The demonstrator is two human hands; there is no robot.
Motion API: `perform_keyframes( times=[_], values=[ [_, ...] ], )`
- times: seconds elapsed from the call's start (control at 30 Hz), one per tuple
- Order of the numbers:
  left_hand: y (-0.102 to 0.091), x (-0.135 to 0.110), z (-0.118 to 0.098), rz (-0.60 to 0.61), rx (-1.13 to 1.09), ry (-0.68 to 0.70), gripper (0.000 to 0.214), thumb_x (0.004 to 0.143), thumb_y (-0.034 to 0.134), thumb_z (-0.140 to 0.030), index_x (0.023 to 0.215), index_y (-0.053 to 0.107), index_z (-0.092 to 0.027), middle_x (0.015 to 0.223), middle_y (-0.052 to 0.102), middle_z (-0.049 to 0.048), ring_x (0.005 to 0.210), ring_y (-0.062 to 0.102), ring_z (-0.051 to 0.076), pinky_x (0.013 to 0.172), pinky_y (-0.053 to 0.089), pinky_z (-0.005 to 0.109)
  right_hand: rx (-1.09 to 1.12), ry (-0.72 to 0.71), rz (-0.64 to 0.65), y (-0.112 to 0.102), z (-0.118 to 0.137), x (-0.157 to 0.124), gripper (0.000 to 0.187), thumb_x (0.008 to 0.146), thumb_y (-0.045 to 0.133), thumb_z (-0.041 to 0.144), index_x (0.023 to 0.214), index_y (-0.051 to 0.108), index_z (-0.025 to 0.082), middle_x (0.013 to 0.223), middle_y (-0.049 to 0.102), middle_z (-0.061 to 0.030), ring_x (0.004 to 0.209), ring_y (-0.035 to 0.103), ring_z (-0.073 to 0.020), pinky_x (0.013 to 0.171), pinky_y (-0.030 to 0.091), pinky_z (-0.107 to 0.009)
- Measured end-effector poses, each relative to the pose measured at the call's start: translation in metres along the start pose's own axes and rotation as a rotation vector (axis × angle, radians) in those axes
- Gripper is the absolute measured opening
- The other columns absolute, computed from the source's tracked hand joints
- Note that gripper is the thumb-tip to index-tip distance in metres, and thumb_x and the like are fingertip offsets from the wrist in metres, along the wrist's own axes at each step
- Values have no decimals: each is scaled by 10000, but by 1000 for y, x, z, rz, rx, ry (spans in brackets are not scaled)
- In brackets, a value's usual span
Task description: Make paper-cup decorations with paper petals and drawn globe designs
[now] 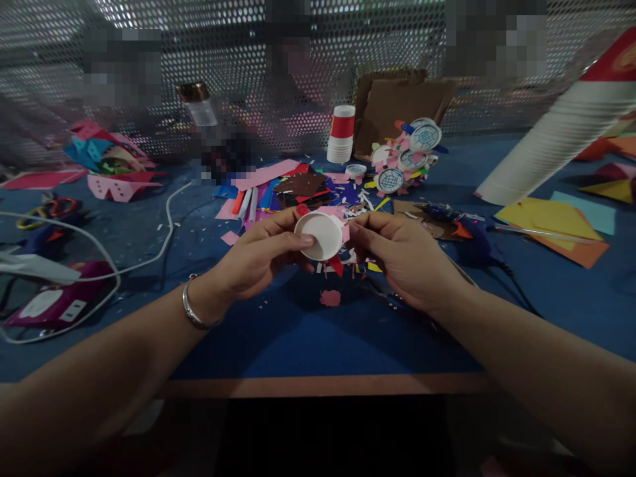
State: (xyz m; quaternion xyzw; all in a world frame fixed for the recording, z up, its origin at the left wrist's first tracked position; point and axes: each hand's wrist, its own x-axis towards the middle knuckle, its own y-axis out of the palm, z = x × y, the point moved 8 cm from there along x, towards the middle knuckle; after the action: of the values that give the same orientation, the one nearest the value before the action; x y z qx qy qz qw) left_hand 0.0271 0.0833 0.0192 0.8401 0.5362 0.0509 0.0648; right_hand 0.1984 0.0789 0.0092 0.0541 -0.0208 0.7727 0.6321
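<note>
My left hand grips a shallow white paper cup piece, thumb on its pale round face and fingers behind. Bits of coloured paper stick out around it, with a red pointed piece below. At its right edge, my right hand pinches a small pink paper piece between thumb and fingertips. Beneath the hands, a pink paper scrap lies on the blue tabletop. Farther back stands a cluster of similar cup pieces with blue-patterned discs and coloured paper.
Coloured paper and markers lie behind my hands. A short cup stack stands at the back; a long one leans right. Glue guns flank the work, with a white cord and a purple power strip left.
</note>
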Motion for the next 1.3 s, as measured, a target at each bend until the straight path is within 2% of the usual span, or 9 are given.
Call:
perform_keyframes(
  times=[0.13, 0.3, 0.47, 0.6, 0.83, 1.0, 1.1, 1.2, 1.3],
  values=[
    [-7, 5, 1, -78, -34, -1, 245, 791, 800, -226, 1012, 704, -181, 917, 704, 29, 770, 661, 151, 612, 576, 242, -4, -20, -31, -4, 2, -1, 350, 865, 864, 544, 869, 765, 209, 802, 683, 3, 709, 524, -129, 678, 406, -309],
    [-20, 8, 1, -116, 37, -36, 220, 790, 830, -283, 913, 722, -137, 904, 730, 58, 743, 653, 136, 604, 555, 223, -3, -53, -102, -8, 5, -1, 281, 878, 861, 483, 837, 773, 219, 810, 695, -12, 712, 536, -132, 669, 431, -308],
    [-28, 7, 6, -11, 348, -160, 312, 832, 835, -295, 1091, 761, -139, 957, 790, 61, 749, 702, 135, 614, 565, 214, -9, -77, -170, -14, 8, 0, 241, 903, 829, 459, 851, 790, 228, 865, 715, -37, 700, 536, -141, 630, 435, -321],
    [-30, 6, 16, 97, 483, -244, 476, 835, 830, -269, 1278, 694, -162, 915, 818, 57, 739, 762, 168, 640, 621, 257, -32, -101, -183, -17, 10, -1, 185, 951, 783, 422, 892, 805, 247, 884, 709, -43, 722, 535, -156, 648, 418, -338],
    [-39, 9, 12, -9, 547, -253, 500, 789, 833, -258, 1247, 660, -157, 853, 815, 70, 700, 780, 218, 638, 623, 309, -25, -105, -174, -17, 11, -1, 173, 973, 751, 386, 880, 804, 251, 888, 698, -43, 726, 522, -158, 664, 396, -349],
    [-44, 9, 5, -45, 560, -235, 494, 813, 815, -274, 1267, 653, -168, 999, 802, 99, 814, 788, 229, 699, 641, 335, -35, -113, -188, -18, 15, -2, 195, 964, 762, 394, 835, 781, 249, 887, 700, -44, 727, 527, -158, 662, 413, -350],
    [-54, 8, 4, -47, 720, -246, 547, 832, 806, -305, 1339, 646, -178, 1097, 768, 114, 667, 756, 210, 612, 601, 336, -27, -113, -196, -17, 17, -3, 186, 964, 765, 385, 840, 786, 247, 877, 702, -41, 716, 527, -152, 655, 419, -344],
    [-57, 7, -13, -111, 1017, -55, 544, 864, 811, -368, 1357, 675, -183, 1149, 733, 111, 586, 657, 146, 536, 496, 295, -11, -122, -186, -15, 18, -4, 158, 965, 761, 343, 853, 801, 240, 881, 716, -32, 680, 519, -131, 632, 418, -327],
    [-33, -5, -44, -228, 1225, 385, 348, 920, 786, -354, 1226, 745, -193, 1087, 740, 72, 704, 636, 142, 651, 505, 286, -38, -139, -167, -13, 18, -4, 143, 968, 754, 326, 892, 831, 232, 906, 747, -28, 671, 537, -118, 621, 435, -308]
  ],
)
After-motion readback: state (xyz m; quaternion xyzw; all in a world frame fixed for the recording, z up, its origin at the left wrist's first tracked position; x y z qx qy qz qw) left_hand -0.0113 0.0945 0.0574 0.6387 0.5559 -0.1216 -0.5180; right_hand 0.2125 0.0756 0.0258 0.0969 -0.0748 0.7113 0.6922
